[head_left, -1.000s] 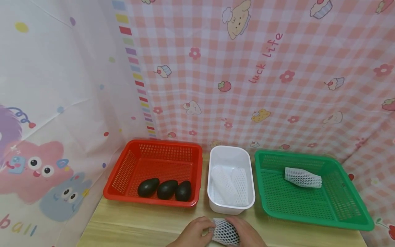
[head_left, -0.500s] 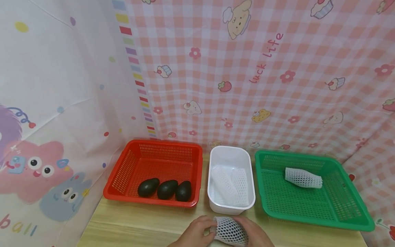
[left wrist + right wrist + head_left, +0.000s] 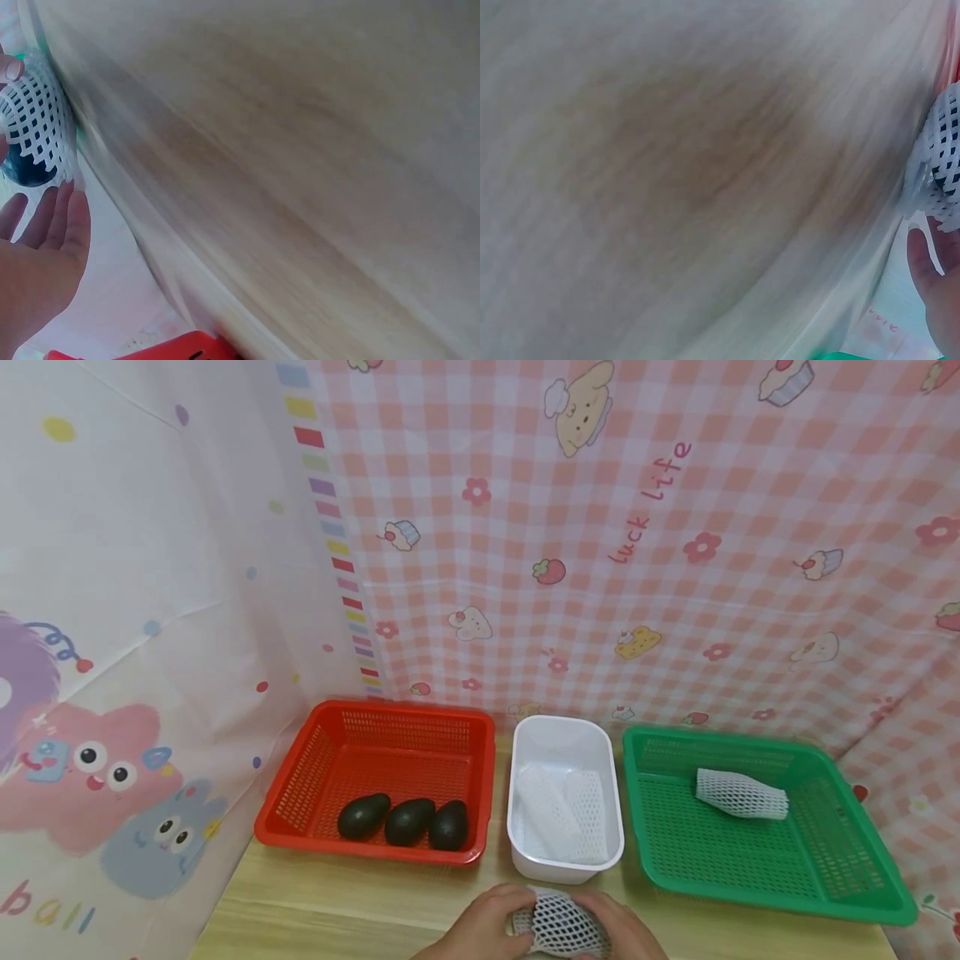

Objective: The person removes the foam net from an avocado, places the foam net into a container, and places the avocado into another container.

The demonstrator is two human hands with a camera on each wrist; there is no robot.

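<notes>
A dark avocado (image 3: 28, 166) shows inside a white foam net (image 3: 566, 925) at the front edge in the head view. My left hand (image 3: 486, 927) pinches the net's left end, its fingertips at the net's rim in the left wrist view. From the other side my right hand (image 3: 621, 928) holds the netted fruit. Part of the net lies hidden behind the fingers. Several dark avocados, among them one at the left (image 3: 363, 816), lie in the red basket (image 3: 375, 852). A netted piece (image 3: 741, 794) rests in the green basket (image 3: 780, 906).
Between the two baskets stands a white tub (image 3: 566, 870) with flat foam nets (image 3: 551, 810) in it. The wooden table (image 3: 315, 893) extends in front of the containers. A patterned cloth (image 3: 525, 527) hangs behind them.
Both hands and the netted avocado have shifted slightly to the right. My left fingers have moved further over the net's left end. The containers stay where they were.
</notes>
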